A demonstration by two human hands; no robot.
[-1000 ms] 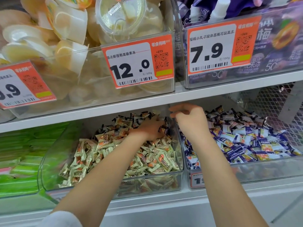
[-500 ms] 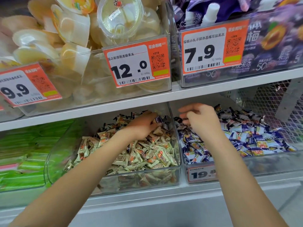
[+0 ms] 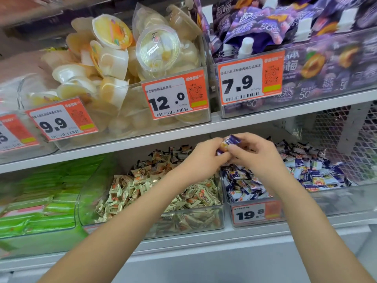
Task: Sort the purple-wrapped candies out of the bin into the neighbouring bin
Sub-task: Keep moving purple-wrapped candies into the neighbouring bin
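Observation:
On the lower shelf a clear bin (image 3: 153, 227) holds cream-and-orange wrapped candies (image 3: 155, 193). To its right a second clear bin (image 3: 330, 201) holds purple-and-white wrapped candies (image 3: 314, 176). Both hands meet above the wall between the two bins. My left hand (image 3: 201, 159) and my right hand (image 3: 256, 155) pinch the same purple-wrapped candy (image 3: 229, 142), which sticks up between the fingertips. Whether more candies lie inside either palm is hidden.
The upper shelf edge (image 3: 183, 129) runs just above my hands. It carries bins of jelly cups (image 3: 142, 64) and purple pouches (image 3: 306, 37) with orange price tags. Green packets (image 3: 40, 201) fill the bin at lower left. Wire mesh (image 3: 346, 139) backs the right bin.
My left hand has lifted out of the cream-candy bin with a purple candy and moved right. My right hand has come left to meet it. The camera has tilted and come closer.

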